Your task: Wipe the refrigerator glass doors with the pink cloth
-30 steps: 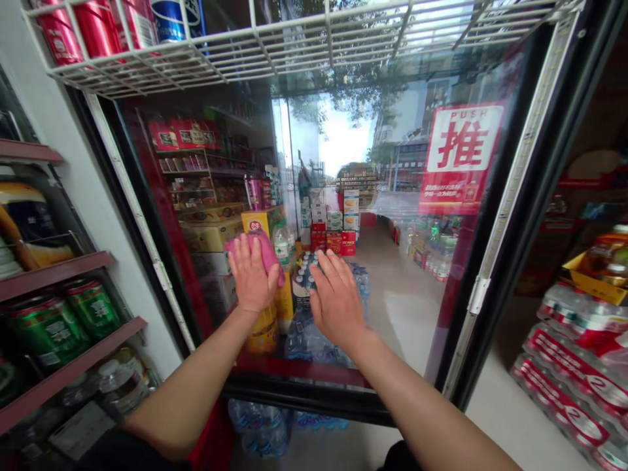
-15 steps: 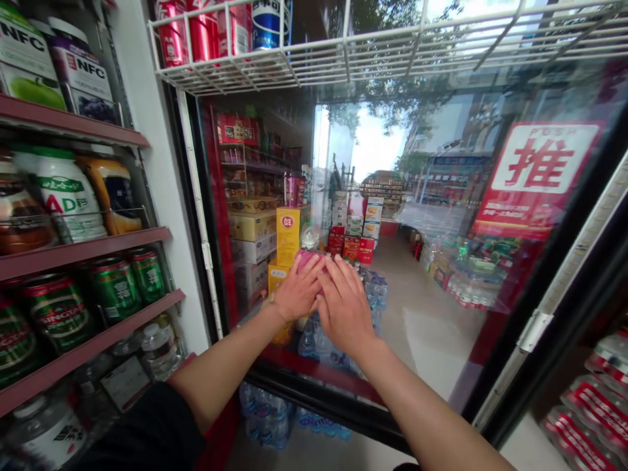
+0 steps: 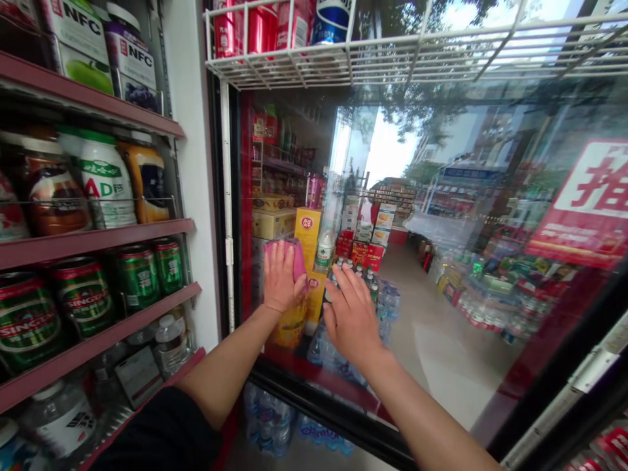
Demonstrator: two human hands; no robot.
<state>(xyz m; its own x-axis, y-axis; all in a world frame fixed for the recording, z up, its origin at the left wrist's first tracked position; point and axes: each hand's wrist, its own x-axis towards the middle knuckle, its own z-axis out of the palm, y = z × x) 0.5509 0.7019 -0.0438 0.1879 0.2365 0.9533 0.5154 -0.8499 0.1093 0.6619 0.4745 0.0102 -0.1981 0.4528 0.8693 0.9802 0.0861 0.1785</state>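
Observation:
A folded pink cloth lies against the inner side of a glass door. My left hand presses it to the pane, thumb to the right and fingers upward over the cloth, which shows past them on both sides. My right hand is to the right of the cloth, apart from it, holding nothing. Its fingers are stretched and a little spread, at or close to the glass; whether the palm touches the pane I cannot tell.
A white wire rack with several cans crosses the top of the door. Fridge shelves with bottles and beer cans stand close on the left. Behind the glass are a yellow box and packs of bottled water.
My left hand has slid left across the glass with the cloth, away from my right hand. The two hands were touching before and are now apart. The view has shifted left.

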